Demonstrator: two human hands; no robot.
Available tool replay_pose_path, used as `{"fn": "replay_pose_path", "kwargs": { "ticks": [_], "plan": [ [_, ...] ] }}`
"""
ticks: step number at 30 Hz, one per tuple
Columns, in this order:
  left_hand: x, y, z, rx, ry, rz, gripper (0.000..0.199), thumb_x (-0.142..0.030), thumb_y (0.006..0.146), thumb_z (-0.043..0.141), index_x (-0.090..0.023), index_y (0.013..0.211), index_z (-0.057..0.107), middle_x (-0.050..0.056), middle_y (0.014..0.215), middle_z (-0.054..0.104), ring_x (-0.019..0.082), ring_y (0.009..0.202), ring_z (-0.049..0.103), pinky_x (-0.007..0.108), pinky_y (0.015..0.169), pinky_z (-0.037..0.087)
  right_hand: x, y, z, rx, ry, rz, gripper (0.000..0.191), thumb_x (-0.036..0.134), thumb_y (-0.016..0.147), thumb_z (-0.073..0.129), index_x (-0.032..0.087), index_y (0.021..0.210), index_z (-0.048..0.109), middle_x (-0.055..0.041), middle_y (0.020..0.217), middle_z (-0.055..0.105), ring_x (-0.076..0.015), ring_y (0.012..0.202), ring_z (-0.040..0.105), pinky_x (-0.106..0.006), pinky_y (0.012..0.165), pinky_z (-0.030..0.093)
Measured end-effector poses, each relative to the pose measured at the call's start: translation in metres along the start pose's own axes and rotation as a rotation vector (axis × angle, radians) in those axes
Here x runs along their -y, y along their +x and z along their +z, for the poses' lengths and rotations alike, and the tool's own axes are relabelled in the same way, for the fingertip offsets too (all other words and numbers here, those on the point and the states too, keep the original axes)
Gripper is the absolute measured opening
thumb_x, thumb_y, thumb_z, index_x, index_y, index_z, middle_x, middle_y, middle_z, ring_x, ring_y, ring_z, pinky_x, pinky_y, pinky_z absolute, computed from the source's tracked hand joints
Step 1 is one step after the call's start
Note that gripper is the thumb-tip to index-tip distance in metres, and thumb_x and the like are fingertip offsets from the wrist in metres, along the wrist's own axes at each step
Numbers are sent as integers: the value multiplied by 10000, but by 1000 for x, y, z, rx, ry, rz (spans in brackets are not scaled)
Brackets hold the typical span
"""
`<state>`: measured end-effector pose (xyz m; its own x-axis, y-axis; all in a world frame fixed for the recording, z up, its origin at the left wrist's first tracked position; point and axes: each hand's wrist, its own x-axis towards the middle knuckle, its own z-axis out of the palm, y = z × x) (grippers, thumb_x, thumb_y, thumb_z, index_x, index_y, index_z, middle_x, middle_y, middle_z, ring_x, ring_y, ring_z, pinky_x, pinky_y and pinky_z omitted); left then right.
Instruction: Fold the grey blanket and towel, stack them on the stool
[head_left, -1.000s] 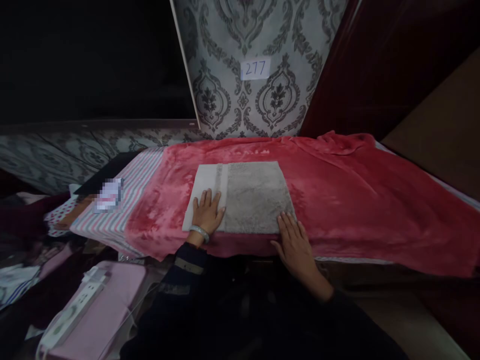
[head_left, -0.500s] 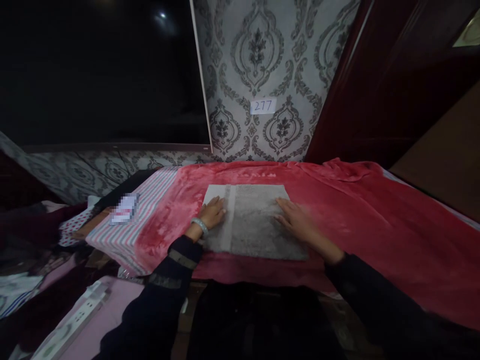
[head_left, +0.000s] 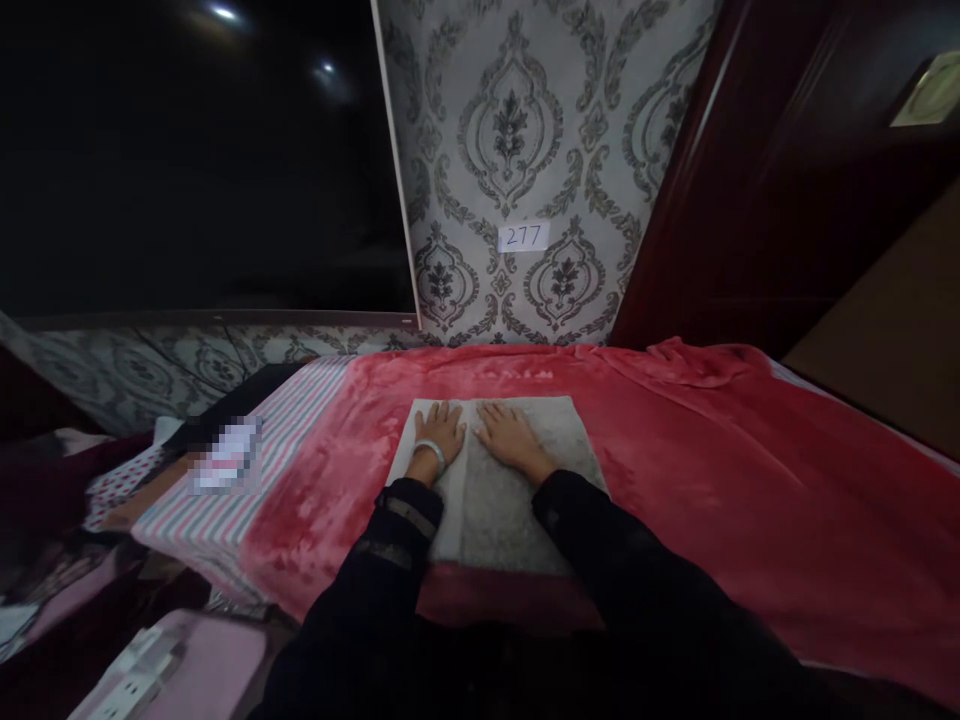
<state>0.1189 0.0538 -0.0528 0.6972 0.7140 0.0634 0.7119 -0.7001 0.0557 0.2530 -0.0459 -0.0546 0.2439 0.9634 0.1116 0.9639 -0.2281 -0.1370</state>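
Observation:
A grey towel (head_left: 517, 520) with a paler band along its left part lies flat on a red plush blanket (head_left: 697, 480). My left hand (head_left: 441, 432) rests palm down on the pale left part, fingers spread, a light bracelet on the wrist. Close beside it, my right hand (head_left: 511, 437) presses flat on the grey part just right of the band, fingers outstretched. Neither hand grips anything. My right forearm hides the towel's lower right part.
A striped cloth (head_left: 195, 510) shows at the blanket's left, with a blurred white packet (head_left: 229, 455) on it. At lower left, a white power strip (head_left: 131, 690) lies on a pink surface (head_left: 214, 660). A large dark screen (head_left: 202, 170) stands behind.
My right hand has moved left across the towel, from its right edge to near the band. My left hand has shifted slightly inward, fingers now pointing away. The view has tilted up a little.

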Motion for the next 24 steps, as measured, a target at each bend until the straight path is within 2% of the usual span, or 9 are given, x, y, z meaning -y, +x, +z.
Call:
{"fn": "replay_pose_path", "kwargs": {
  "ticks": [4, 11, 15, 18, 21, 24],
  "plan": [
    [1, 2, 1, -3, -7, 1, 570, -398, 1020, 299, -262, 1564, 400, 86, 1654, 343, 288, 1535, 284, 589, 1233, 209, -15, -4, 3, -11, -9, 80, 610, 461, 1062, 334, 128, 1571, 382, -128, 1625, 337, -269, 1520, 266, -473, 1227, 224],
    [0, 2, -1, 4, -10, -2, 581, -377, 1016, 292, -228, 1568, 395, 100, 1655, 333, 288, 1536, 283, 583, 1235, 207, -66, -23, -6, -19, -72, 309, 649, 458, 1060, 309, 40, 1552, 381, -177, 1618, 334, -291, 1519, 260, -483, 1221, 220],
    [0, 2, -2, -8, -13, 0, 585, -379, 1012, 294, -219, 1565, 398, 109, 1652, 336, 289, 1535, 283, 587, 1232, 210, -90, -46, -7, -1, -43, 420, 662, 474, 1057, 273, 82, 1589, 320, -160, 1658, 244, -297, 1538, 201, -525, 1205, 252],
    [-1, 1, -3, -9, -20, -1, 580, -381, 1011, 293, -234, 1561, 406, 101, 1655, 334, 291, 1534, 284, 588, 1229, 210, -102, -63, -17, 68, 1, 462, 644, 458, 1062, 242, 126, 1614, 271, -125, 1681, 180, -289, 1549, 167, -551, 1204, 253],
    [-2, 0, -5, -12, -33, 8, 579, -381, 1010, 293, -237, 1560, 408, 102, 1651, 345, 288, 1530, 292, 584, 1227, 217, -99, -76, -30, 115, -1, 498, 650, 460, 1060, 260, 134, 1622, 245, -111, 1693, 118, -295, 1559, 110, -578, 1209, 229],
    [-4, -1, -11, -22, -43, 12, 578, -386, 1011, 291, -237, 1555, 416, 100, 1648, 355, 290, 1526, 300, 584, 1227, 221, -69, -87, -35, 37, -33, 412, 685, 463, 1044, 328, 90, 1613, 256, -164, 1684, 120, -309, 1557, 113, -556, 1221, 209]
  ]
}}
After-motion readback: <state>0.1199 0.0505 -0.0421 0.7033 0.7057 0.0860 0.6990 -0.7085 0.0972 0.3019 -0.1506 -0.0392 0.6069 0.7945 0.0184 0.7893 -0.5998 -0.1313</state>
